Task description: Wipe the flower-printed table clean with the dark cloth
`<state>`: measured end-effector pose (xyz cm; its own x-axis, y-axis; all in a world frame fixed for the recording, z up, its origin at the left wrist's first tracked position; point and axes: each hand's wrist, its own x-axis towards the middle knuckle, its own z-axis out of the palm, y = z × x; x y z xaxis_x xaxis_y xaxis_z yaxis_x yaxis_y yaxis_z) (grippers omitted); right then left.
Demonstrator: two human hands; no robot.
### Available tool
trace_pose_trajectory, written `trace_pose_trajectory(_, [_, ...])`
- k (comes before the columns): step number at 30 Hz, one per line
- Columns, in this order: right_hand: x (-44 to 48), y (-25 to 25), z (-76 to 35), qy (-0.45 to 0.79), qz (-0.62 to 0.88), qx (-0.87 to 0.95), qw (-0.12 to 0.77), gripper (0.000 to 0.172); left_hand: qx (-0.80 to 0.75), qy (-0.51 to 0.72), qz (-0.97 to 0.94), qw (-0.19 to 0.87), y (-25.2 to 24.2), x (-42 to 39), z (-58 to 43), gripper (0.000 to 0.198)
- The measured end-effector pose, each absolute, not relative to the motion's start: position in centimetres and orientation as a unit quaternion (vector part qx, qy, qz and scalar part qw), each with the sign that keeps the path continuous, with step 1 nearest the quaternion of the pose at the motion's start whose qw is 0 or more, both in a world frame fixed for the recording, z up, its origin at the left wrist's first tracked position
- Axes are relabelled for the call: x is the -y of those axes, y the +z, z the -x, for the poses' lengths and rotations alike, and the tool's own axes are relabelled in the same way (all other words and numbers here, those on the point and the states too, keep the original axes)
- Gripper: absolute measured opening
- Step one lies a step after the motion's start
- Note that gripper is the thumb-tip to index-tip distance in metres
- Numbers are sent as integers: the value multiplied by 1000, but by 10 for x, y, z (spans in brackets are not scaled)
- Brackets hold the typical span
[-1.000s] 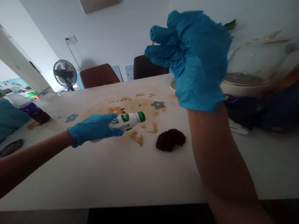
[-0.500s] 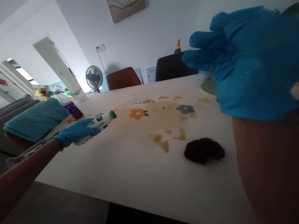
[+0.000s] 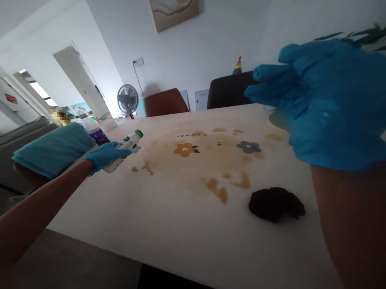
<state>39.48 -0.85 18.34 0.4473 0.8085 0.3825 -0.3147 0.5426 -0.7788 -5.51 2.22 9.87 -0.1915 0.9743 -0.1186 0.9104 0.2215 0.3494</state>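
Note:
My left hand, in a blue glove, is wrapped round a white bottle with a green cap. The bottle is tilted, its capped end up and to the right, over the left part of the white table. My right hand, also blue-gloved, is raised close to the camera at the upper right. Its fingers point left, apart and loosely bent, and nothing shows in them. Below it on the table lies a dark, crumpled cloth-like lump. Brown liquid stains spread around the printed flowers.
Behind the table stand a brown chair and a black chair. A teal cloth hangs over a chair at the left, near a purple-labelled container. A yellow-green round item is partly behind my right hand. A fan stands farther back.
The view has shifted slightly. My left hand has moved the bottle back and left over the table, uncovering more brown spots. My right hand stays raised, slightly lower in view.

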Motion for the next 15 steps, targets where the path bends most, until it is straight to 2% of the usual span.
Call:
trace_pose_trajectory(3, [10, 186, -394, 363, 349, 375, 778, 48, -783, 95, -603, 121, 106, -33, 53, 58])
trace_pose_trajectory(10, [5, 186, -394, 371, 357, 373, 772, 49, -789, 46, -612, 18, 112, -68, 50, 73])
trace_pose_trajectory(15, [-3, 177, -393, 362, 346, 375, 780, 40, -823, 73, -563, 32, 108, -110, 53, 58])
